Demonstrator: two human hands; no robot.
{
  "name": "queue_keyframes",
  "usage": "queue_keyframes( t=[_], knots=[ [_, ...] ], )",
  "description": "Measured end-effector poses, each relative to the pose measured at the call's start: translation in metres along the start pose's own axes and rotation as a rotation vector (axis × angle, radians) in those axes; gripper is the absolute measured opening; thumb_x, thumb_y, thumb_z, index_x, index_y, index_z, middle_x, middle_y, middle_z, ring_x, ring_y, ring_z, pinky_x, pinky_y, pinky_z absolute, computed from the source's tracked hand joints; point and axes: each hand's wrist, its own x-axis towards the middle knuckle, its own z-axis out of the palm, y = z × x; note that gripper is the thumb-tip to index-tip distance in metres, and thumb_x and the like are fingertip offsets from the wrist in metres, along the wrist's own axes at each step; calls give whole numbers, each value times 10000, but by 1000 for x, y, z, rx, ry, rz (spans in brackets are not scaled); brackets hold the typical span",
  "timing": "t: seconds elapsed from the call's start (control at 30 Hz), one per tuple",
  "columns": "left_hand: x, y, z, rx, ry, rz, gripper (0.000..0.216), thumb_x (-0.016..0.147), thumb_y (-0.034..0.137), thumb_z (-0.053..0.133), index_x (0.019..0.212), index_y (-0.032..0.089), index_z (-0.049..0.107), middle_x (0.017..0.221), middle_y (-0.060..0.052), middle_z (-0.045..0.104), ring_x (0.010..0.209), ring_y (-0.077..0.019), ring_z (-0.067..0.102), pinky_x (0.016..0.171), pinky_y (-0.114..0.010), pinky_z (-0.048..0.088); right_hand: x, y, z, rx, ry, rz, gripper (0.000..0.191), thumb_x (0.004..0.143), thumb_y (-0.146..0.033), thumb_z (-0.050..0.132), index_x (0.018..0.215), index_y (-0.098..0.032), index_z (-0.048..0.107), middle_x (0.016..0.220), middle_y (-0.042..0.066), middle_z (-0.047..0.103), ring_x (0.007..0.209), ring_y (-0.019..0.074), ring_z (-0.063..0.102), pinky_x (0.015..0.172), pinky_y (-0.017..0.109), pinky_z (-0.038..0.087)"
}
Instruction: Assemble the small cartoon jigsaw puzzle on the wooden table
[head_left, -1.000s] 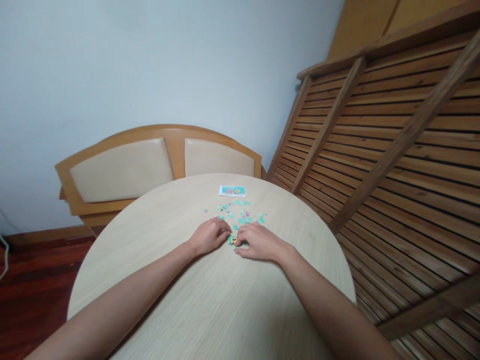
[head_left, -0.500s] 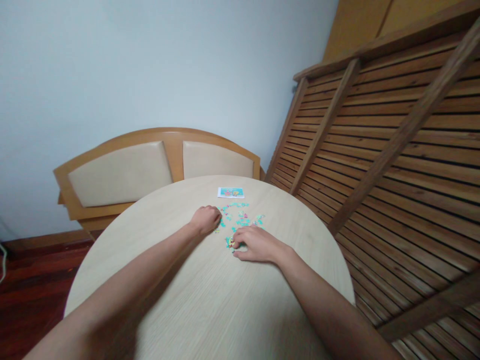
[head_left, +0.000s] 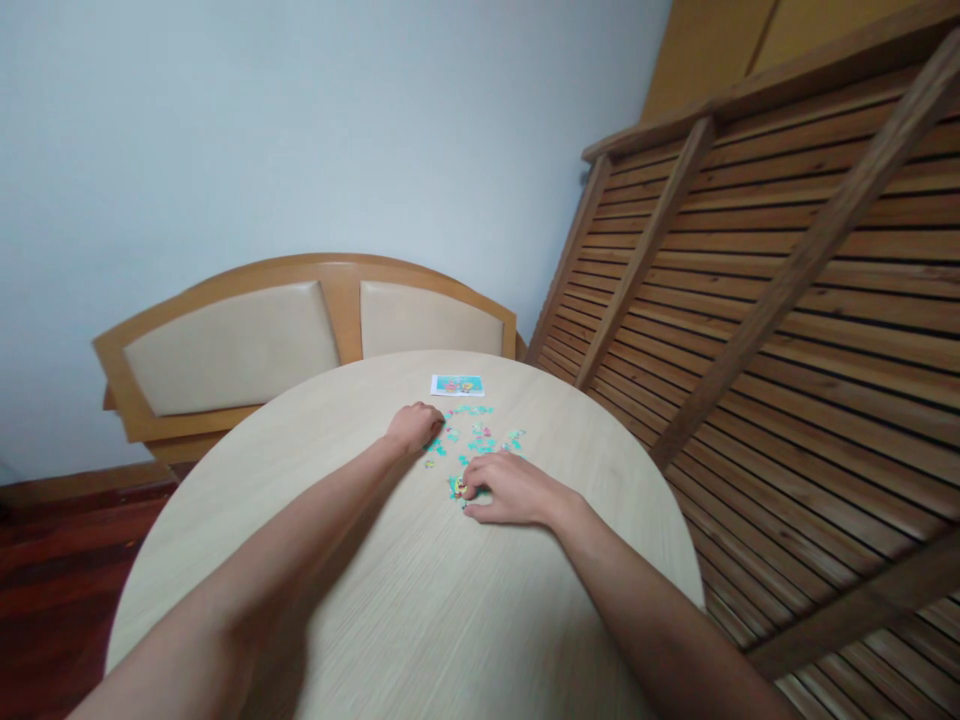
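Small turquoise, pink and yellow jigsaw pieces (head_left: 480, 444) lie scattered on the round wooden table (head_left: 420, 600). My left hand (head_left: 415, 428) is at their left edge, fingers curled down and bunched. Whatever sits under those fingertips is hidden. Nearer to me is a small joined patch of jigsaw pieces (head_left: 456, 487) with a yellow figure on turquoise. My right hand (head_left: 514, 488) rests beside it, its curved fingers and thumb on the patch's right side, covering part of it. One yellowish loose piece (head_left: 430, 464) lies between my left hand and the patch.
A picture card (head_left: 457, 385) with a turquoise scene lies beyond the pieces. Behind the table stands a wooden headboard (head_left: 341, 310) with cream padded panels, against a pale wall. A slatted wooden frame (head_left: 750, 330) leans along the right side.
My left hand has shifted slightly away from me, uncovering more turquoise pieces below it. My right hand stays at the joined patch. The whole view has turned a little.
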Motion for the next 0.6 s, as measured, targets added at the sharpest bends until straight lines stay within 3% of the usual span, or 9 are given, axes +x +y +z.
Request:
queue_keyframes(
  t=[0.2,0.33,0.6],
  knots=[
    [8,-5,2,-71,-26,-89,274,859,200,535,1015,221,759,1010,-111,737,977,-248,668,815,-291,490,-2,3,-1,21,1,0,120,804,-287,682,861,-200,742,981,37,746,956,197,676,875,286,453],
    [10,-8,3,-148,-62,-137,282,837,195,560,1052,216,741,888,-83,746,822,-217,688,702,-254,476,-2,4,-1,24,-2,10,128,801,-290,687,873,-204,748,992,37,747,963,200,675,881,290,454],
    [6,-22,-1,-302,-105,-140,251,823,234,592,1010,200,756,835,-48,748,757,-186,672,685,-230,454,-2,2,-2,32,-5,4,134,793,-276,687,885,-204,752,990,36,750,968,195,678,875,282,459]
  ],
)
